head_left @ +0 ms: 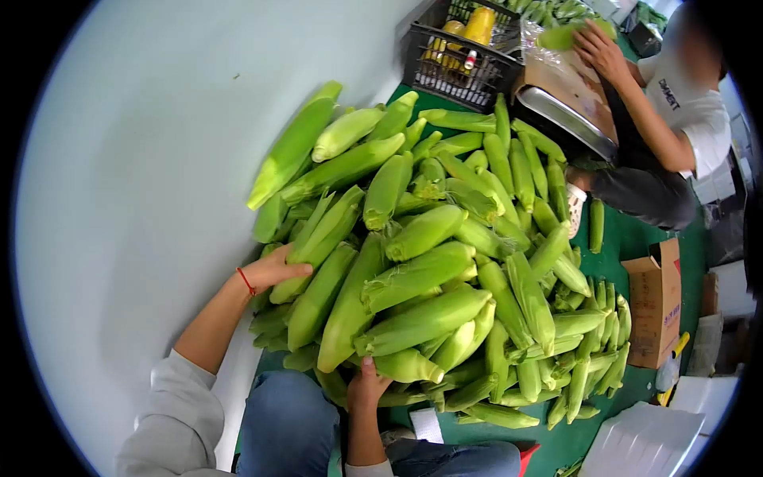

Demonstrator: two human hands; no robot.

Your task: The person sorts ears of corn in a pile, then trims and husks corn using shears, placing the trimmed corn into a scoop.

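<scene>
A large heap of green corn ears in their husks (421, 230) lies on the green floor against the pale wall. My left hand (274, 269), with a red string at the wrist, is closed around a husked ear (327, 229) at the heap's left side. At the near edge of the heap, my right hand (368, 385) has its thumb up against the lower ears, beside a pale-tipped one (407, 366). The rest of its fingers are hidden under the corn, so its grip cannot be made out.
A black crate (453, 71) with yellow items stands beyond the heap. At the upper right a seated co-worker (675, 111) holds a corn ear over a metal tray (560, 119). An open cardboard box (656, 302) and a white panel (642, 441) are at the right.
</scene>
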